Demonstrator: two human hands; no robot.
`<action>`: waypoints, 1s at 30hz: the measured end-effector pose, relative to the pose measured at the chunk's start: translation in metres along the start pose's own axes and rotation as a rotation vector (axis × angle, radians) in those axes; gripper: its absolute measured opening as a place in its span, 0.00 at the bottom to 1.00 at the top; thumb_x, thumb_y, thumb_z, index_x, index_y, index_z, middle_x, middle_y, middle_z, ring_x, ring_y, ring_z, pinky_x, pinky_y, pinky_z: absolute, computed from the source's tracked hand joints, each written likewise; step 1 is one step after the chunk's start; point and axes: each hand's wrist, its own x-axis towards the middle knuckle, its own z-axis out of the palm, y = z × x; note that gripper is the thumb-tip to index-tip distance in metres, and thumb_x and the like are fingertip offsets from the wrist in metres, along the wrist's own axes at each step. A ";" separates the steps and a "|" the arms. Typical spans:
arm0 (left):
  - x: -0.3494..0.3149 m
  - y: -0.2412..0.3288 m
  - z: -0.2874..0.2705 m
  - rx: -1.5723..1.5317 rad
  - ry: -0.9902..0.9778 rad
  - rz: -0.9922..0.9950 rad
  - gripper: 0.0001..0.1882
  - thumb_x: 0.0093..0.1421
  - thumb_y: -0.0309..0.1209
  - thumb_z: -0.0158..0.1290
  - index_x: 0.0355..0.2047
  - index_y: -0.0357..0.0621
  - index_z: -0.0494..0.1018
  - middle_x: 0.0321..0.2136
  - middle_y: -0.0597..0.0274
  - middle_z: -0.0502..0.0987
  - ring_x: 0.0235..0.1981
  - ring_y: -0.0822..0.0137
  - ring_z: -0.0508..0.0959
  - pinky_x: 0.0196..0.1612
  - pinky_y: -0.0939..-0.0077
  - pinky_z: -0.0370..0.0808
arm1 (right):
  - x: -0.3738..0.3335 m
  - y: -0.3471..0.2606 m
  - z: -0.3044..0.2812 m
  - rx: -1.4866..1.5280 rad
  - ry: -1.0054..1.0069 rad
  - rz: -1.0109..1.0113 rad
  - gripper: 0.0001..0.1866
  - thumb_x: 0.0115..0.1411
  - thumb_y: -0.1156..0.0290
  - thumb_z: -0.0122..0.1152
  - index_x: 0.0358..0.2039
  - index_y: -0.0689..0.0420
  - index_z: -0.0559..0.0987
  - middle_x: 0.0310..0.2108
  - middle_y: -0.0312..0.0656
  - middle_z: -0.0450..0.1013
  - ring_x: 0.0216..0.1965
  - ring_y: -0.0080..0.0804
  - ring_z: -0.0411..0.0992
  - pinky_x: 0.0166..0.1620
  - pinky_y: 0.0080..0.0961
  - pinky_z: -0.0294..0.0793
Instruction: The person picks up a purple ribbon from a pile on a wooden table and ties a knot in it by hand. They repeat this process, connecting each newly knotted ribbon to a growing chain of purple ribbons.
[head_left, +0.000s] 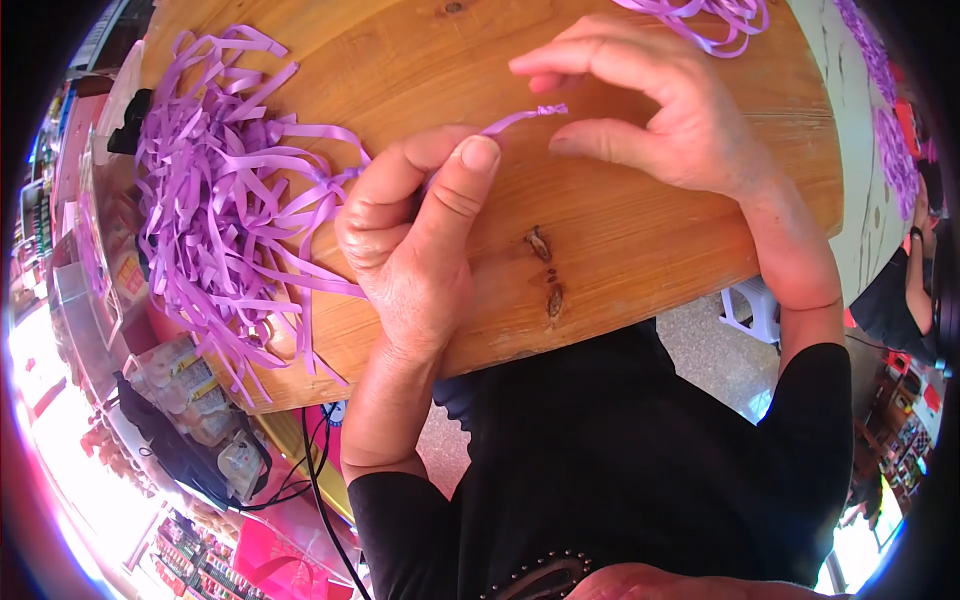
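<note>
Between thumb and forefinger, my left hand (415, 225) pinches a narrow purple ribbon (515, 120). Its short end sticks out to the right past the thumb tip and finishes in a small knotted or twisted tip. To the right of that end, my right hand (665, 105) is open, thumb and fingers apart, with nothing seen between them. A big tangled heap of purple ribbons (215, 170) lies at the left of the wooden table, and some strands reach my left hand. What the curled fingers of that hand cover is hidden.
The wooden table (620, 240) has dark knots in its top. More purple ribbon loops (715, 25) lie at its far right. A pale marbled surface (868, 190) adjoins on the right, with a purple bundle (890, 130) along it. Below are a white stool (750, 312) and black cables (312, 490).
</note>
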 end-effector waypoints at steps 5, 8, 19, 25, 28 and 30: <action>-0.004 0.003 0.004 0.011 -0.082 0.083 0.06 0.60 0.27 0.53 0.34 0.36 0.75 0.26 0.64 0.76 0.19 0.81 0.62 0.23 0.87 0.57 | -0.003 0.010 0.023 0.150 -0.089 -0.108 0.20 0.50 0.78 0.64 0.46 0.60 0.75 0.40 0.42 0.73 0.42 0.36 0.73 0.43 0.25 0.73; -0.002 0.021 0.027 -0.022 -0.219 0.208 0.08 0.60 0.28 0.52 0.36 0.35 0.74 0.23 0.66 0.71 0.18 0.79 0.61 0.23 0.85 0.57 | -0.003 0.008 0.038 0.327 -0.158 -0.078 0.20 0.49 0.79 0.58 0.45 0.59 0.74 0.41 0.46 0.73 0.44 0.44 0.72 0.48 0.34 0.71; 0.024 0.103 0.010 -0.632 -0.514 0.180 0.10 0.65 0.34 0.45 0.37 0.39 0.71 0.18 0.72 0.55 0.18 0.77 0.53 0.23 0.80 0.51 | -0.006 -0.014 -0.014 0.704 -0.355 -0.127 0.05 0.50 0.79 0.63 0.30 0.61 0.79 0.25 0.37 0.74 0.33 0.29 0.69 0.35 0.25 0.67; 0.022 0.120 -0.030 -0.753 -0.334 0.343 0.11 0.65 0.35 0.45 0.36 0.39 0.71 0.18 0.73 0.53 0.16 0.78 0.51 0.21 0.80 0.49 | -0.012 0.008 -0.046 0.385 -0.032 -0.001 0.05 0.51 0.78 0.64 0.30 0.63 0.79 0.28 0.39 0.72 0.32 0.28 0.68 0.33 0.23 0.66; 0.023 0.105 -0.043 -0.684 -0.235 0.365 0.11 0.66 0.34 0.45 0.35 0.38 0.71 0.17 0.73 0.50 0.16 0.78 0.49 0.21 0.80 0.47 | -0.015 0.007 -0.042 0.389 -0.016 -0.082 0.07 0.52 0.76 0.63 0.33 0.63 0.79 0.28 0.39 0.72 0.31 0.27 0.69 0.31 0.20 0.67; 0.027 0.084 -0.043 -0.611 -0.230 0.286 0.09 0.65 0.29 0.46 0.39 0.36 0.70 0.18 0.71 0.58 0.17 0.79 0.57 0.22 0.82 0.54 | -0.015 0.002 -0.034 0.461 -0.081 0.064 0.08 0.54 0.75 0.61 0.35 0.63 0.79 0.27 0.39 0.73 0.29 0.23 0.70 0.30 0.16 0.68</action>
